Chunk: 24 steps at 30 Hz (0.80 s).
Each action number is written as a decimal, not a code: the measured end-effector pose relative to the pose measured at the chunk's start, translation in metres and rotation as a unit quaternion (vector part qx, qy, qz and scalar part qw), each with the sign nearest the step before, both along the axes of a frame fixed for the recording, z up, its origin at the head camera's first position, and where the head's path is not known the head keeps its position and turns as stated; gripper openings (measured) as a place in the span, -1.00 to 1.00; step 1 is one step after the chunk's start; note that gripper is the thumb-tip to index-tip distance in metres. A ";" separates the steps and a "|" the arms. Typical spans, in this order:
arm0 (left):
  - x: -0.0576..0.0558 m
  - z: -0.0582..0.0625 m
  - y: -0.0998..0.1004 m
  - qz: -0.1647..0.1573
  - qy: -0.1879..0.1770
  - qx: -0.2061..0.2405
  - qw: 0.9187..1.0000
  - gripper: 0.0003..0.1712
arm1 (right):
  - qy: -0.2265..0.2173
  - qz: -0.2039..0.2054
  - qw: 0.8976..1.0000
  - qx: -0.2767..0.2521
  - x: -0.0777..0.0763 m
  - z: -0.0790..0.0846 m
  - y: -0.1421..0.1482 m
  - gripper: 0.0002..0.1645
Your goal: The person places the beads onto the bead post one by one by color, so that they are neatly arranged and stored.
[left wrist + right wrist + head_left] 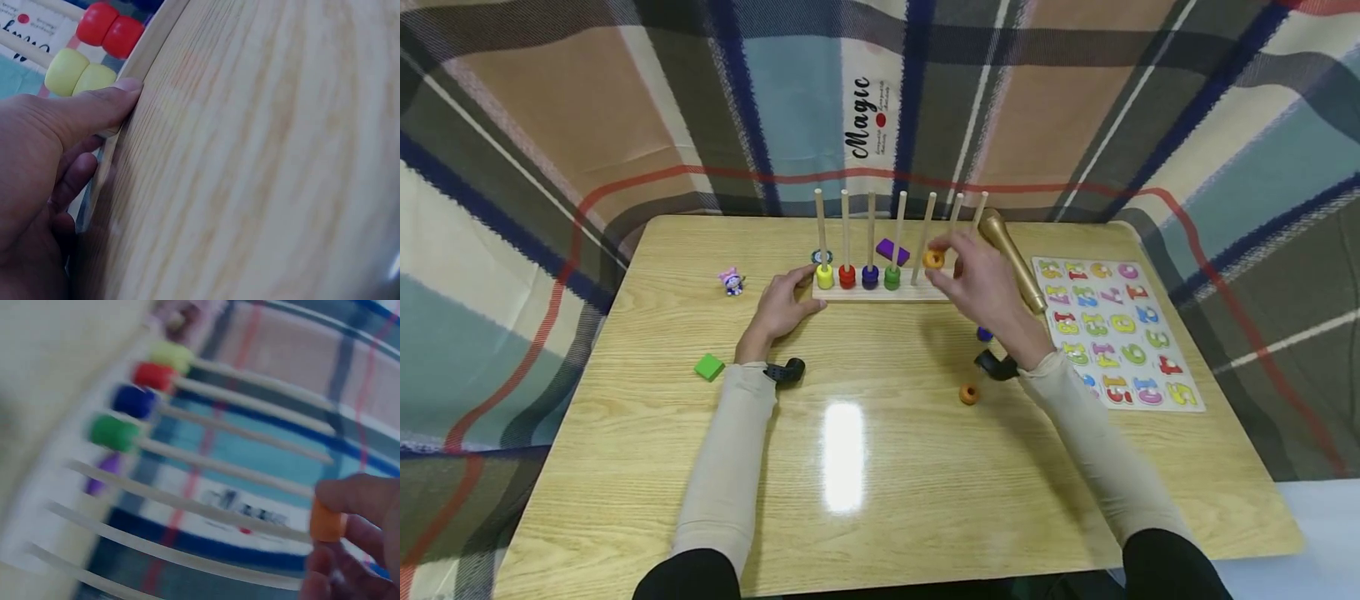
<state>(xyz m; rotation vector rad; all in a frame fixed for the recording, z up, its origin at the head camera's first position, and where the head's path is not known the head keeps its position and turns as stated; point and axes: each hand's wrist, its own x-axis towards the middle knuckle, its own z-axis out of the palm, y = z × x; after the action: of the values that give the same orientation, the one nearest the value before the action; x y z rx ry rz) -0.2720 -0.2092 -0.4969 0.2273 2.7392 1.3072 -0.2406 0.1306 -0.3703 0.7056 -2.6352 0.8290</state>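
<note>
A wooden base carries several upright pegs at the table's far middle. The four left pegs hold a yellow bead, a red bead, a blue bead and a green bead. My left hand holds the base's left end, thumb pressed on its edge beside the yellow beads. My right hand pinches an orange ring at the fifth peg, partway down it.
A second orange ring and a blue piece lie near my right wrist. A number puzzle board is at the right, a gold microphone beside it. A green block, purple block and small figurine sit on the table.
</note>
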 end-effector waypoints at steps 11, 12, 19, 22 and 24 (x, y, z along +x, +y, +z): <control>0.003 -0.001 0.002 -0.003 -0.001 0.003 1.000 -0.14 | 0.039 -0.057 0.997 -0.017 -0.040 0.047 -0.013 -0.62; 0.003 -0.001 0.002 -0.005 0.000 0.002 1.000 -0.14 | 0.036 -0.061 0.997 -0.012 -0.041 0.047 -0.013 -0.61; 0.001 0.000 0.000 -0.003 0.007 -0.004 1.000 -0.14 | 0.014 -0.065 0.998 0.016 -0.045 0.050 -0.016 -0.57; 0.001 0.001 0.000 -0.004 0.008 -0.005 1.000 -0.14 | -0.011 -0.062 0.998 0.031 -0.046 0.051 -0.016 -0.53; 0.002 0.001 0.000 -0.003 0.008 -0.004 1.000 -0.15 | -0.024 -0.061 0.997 0.036 -0.045 0.051 -0.015 -0.48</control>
<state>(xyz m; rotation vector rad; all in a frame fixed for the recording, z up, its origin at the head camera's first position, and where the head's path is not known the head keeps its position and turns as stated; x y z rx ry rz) -0.2704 -0.2089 -0.4962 0.2469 2.7543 1.2972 -0.2857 0.1154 -0.3193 0.5434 -2.7312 0.7287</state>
